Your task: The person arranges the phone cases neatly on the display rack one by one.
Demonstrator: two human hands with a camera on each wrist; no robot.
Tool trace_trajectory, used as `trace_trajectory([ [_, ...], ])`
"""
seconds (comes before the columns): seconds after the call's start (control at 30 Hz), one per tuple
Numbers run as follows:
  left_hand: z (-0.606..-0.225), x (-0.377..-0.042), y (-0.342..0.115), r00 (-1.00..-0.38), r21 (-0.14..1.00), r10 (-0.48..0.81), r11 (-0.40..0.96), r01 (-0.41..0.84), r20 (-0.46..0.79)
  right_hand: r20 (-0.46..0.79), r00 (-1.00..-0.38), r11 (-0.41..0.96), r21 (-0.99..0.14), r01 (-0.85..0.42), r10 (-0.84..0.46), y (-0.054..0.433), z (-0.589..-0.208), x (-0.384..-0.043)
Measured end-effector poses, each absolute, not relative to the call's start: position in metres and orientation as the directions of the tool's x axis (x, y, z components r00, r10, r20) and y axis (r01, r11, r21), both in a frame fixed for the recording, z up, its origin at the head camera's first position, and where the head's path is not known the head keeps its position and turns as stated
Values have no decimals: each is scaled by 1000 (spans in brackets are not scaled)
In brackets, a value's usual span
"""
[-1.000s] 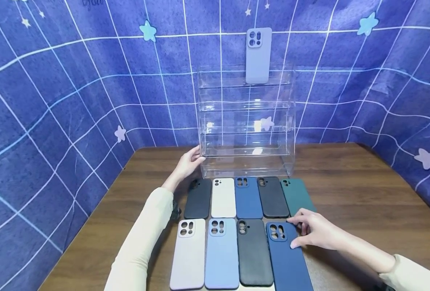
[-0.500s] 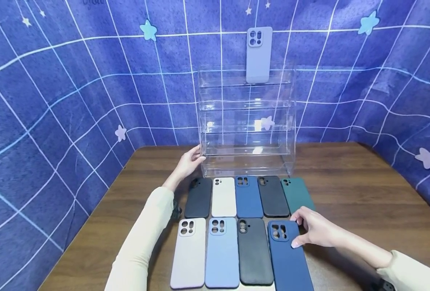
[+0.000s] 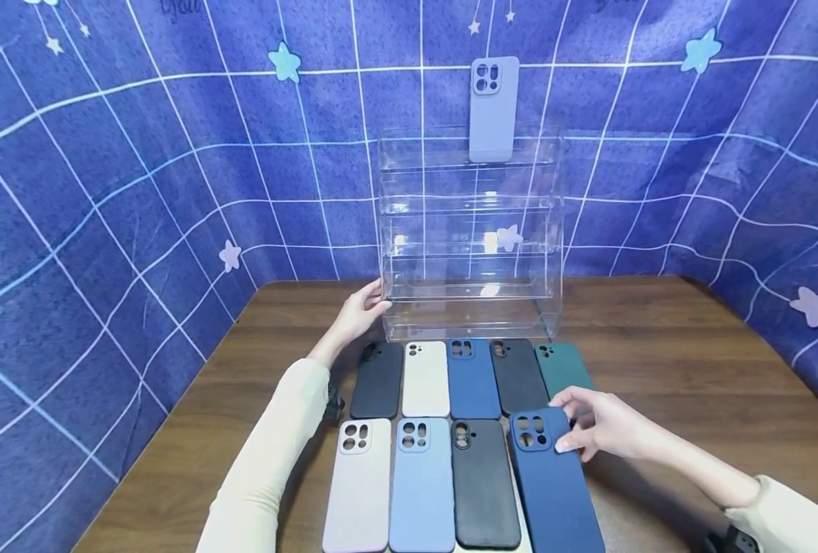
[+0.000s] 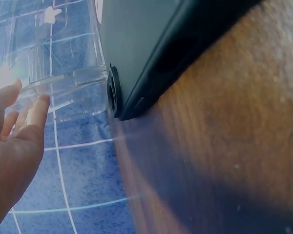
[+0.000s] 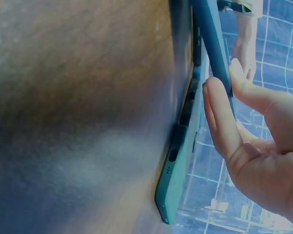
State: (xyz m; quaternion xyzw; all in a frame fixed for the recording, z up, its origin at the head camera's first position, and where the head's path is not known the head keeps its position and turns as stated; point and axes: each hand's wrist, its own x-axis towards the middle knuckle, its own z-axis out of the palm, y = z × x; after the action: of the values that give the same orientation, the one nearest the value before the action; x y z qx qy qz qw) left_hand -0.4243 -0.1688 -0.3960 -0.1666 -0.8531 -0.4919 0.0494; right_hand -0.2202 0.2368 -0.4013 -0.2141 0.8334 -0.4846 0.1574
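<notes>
My right hand [image 3: 605, 422] pinches the upper right edge of a dark blue phone case [image 3: 557, 491], thumb on its back and fingers at the edge. That case's camera end is raised off the table, as the right wrist view shows too. At the back, my left hand [image 3: 359, 313] holds the lower left side of a clear acrylic display rack [image 3: 471, 307], thumb in front. In the left wrist view the thumb and fingers [image 4: 38, 112] lie around the rack's edge. A lavender phone case [image 3: 493, 115] stands upright in the rack's top tier.
In the front row lie a pale lilac case [image 3: 357, 491], a light blue case [image 3: 422, 491] and a black case [image 3: 486, 491]. Behind them lie several more, among them a white case [image 3: 426, 380] and a green case [image 3: 566, 369]. A blue curtain [image 3: 173, 153] hangs behind the wooden table [image 3: 671, 330].
My right hand has taken hold of the dark blue case's upper right edge and raised its top end slightly. My left hand has stayed on the rack.
</notes>
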Motion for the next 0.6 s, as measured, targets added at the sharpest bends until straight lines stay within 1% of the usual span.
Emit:
trace_trajectory([
  [0.13, -395, -423, -168, -943, 828, 230, 458, 324, 242, -38, -882, 454, -867, -204, -469, 237, -398, -223],
  [0.23, -395, -422, -168, -943, 829, 228, 455, 325, 244, -9, -889, 447, -867, -222, -458, 238, -397, -224],
  [0.47, -399, -424, -171, -928, 828, 243, 425, 365, 284, 71, -872, 377, -882, -281, -484, 240, -389, -227],
  [0.5, -399, -424, -172, -918, 824, 245, 411, 390, 312, 83, -869, 365, -885, -290, -489, 240, -387, -227],
  [0.6, -401, -425, -173, -912, 822, 247, 401, 405, 328, 99, -866, 334, -897, -291, -490, 240, -385, -228],
])
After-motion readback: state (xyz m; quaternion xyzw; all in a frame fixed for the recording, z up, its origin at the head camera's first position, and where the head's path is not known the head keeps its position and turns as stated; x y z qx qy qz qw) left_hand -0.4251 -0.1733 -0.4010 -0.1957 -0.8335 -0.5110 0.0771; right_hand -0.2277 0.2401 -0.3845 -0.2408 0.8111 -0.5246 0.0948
